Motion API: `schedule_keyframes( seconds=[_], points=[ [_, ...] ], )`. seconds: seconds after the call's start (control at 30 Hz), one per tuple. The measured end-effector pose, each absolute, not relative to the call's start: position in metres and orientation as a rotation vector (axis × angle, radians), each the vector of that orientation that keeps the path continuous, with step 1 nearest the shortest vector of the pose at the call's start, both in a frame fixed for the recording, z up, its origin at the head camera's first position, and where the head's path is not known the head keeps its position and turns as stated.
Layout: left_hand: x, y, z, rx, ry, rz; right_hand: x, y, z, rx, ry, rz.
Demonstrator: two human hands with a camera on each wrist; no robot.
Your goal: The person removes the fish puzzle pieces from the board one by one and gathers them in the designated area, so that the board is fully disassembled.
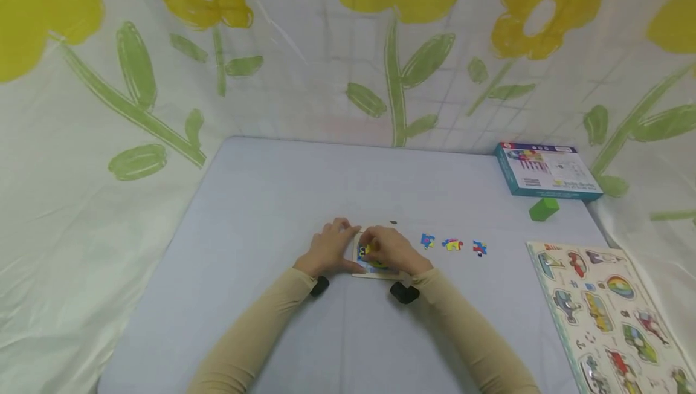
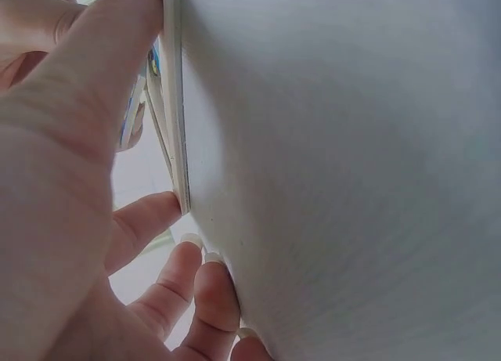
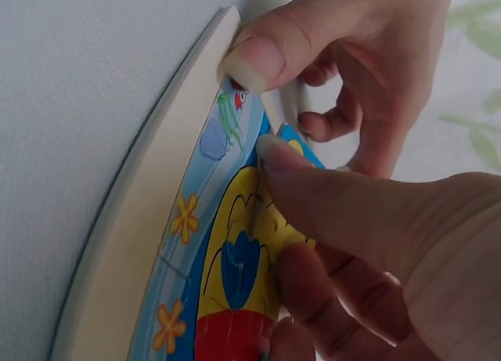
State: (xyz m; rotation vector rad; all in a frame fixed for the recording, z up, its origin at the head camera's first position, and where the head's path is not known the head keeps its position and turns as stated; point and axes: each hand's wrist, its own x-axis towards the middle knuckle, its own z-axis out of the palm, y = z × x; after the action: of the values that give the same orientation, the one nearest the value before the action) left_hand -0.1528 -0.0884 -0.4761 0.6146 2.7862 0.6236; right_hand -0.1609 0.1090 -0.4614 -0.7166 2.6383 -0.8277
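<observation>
The puzzle board lies flat, its pale wooden rim around a yellow, blue and red picture (orange star shapes dot the light-blue border). A blue-and-yellow piece is held tilted over it. To its right, spaced in a row, lie a blue piece, a yellow-and-red piece and a blue-and-red piece.

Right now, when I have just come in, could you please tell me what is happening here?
A person's left hand grips the left side of a wooden-framed jigsaw puzzle, while the right hand pinches one jigsaw piece over it. Three loose jigsaw pieces lie in a row to the right, so the puzzle looks unfinished.
</observation>
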Motion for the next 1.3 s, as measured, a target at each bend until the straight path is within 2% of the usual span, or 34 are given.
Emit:
schedule_keyframes(
  seconds=[0.43, 0.6, 0.77, 1.0, 1.3],
  points=[
    [-0.152, -0.09, -0.477, 0.61, 2.77, 0.627, -0.158, 0.108, -0.464, -0.916, 2.674, -0.727],
    [-0.151, -0.089, -0.478, 0.6, 2.764, 0.621, -0.163, 0.126, -0.467, -0.95, 2.543, -0.968],
    [-0.153, -0.087, -0.476, 0.569, 2.742, 0.637, -0.172, 0.177, -0.446, -0.739, 2.569, -1.16],
    [-0.153, -0.088, -0.476, 0.522, 2.749, 0.608, -0.166, 0.242, -0.443, -0.254, 2.521, -1.005],
    [-0.155, -0.085, -0.48, 0.543, 2.749, 0.613, -0.152, 0.245, -0.453, -0.271, 2.513, -0.934]
  ],
)
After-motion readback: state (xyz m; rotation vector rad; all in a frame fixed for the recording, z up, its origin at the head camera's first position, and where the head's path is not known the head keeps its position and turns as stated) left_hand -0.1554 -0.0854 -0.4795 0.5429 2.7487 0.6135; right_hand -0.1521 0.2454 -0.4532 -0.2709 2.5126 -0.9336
